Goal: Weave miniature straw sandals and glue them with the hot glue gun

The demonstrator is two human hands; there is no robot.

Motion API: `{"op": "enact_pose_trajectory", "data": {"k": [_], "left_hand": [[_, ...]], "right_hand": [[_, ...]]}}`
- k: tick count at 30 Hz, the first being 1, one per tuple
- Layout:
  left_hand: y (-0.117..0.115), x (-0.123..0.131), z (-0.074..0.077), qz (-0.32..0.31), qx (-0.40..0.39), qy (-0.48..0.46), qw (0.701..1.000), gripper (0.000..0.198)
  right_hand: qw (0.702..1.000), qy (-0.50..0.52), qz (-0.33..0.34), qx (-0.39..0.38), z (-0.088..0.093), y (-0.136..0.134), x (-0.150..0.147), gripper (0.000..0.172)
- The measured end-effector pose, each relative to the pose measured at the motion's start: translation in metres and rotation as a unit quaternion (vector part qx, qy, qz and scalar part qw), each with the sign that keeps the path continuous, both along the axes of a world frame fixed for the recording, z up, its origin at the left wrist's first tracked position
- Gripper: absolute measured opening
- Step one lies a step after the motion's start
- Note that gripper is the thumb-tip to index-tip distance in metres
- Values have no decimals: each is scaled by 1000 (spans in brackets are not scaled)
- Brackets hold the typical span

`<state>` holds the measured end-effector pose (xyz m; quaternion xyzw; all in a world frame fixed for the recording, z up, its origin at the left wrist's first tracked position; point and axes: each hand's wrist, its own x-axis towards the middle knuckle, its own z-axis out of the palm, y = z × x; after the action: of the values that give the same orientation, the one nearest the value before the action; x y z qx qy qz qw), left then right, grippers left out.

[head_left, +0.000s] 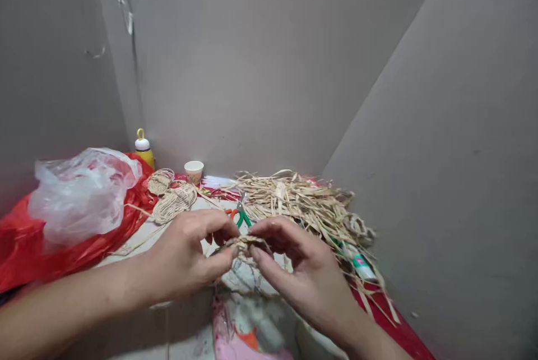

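Note:
A small piece of braided straw [242, 245] is pinched between my two hands, in the lower middle of the head view. My left hand [195, 253] grips its left side with thumb and fingertips. On the other side, my right hand [296, 264] holds it the same way, thumb towards me. The fingers cover part of the piece. Just beyond them lie pliers or scissors with green and orange handles [241, 217]. Two woven straw pieces, an oval one [174, 204] and a smaller round one [160, 181], rest to the left of the hands.
A heap of loose dry straw [294, 197] spreads at the back right, with a green and white tube [362, 263] at its edge. Red and clear plastic bags [88, 192] lie left. A paper cup [194, 171] and yellow bottle [144, 150] stand near the grey partition [235, 68].

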<state>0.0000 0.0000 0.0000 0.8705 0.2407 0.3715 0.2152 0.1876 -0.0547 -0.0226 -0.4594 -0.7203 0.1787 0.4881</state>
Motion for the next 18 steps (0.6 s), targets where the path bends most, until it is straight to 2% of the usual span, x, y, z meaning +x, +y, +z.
{"op": "enact_pose_trajectory", "data": {"k": [4, 11, 18], "left_hand": [[-1, 2, -6, 9, 7, -23, 1000, 6], [1, 0, -23, 18, 86, -64, 994, 6], [1, 3, -26, 43, 126, -93, 987, 7]], "right_hand": [[999, 8, -19, 26, -5, 1, 1, 11], [996, 15, -30, 83, -7, -1, -10, 11], [987, -23, -72, 142, -16, 0, -14, 10]]}}
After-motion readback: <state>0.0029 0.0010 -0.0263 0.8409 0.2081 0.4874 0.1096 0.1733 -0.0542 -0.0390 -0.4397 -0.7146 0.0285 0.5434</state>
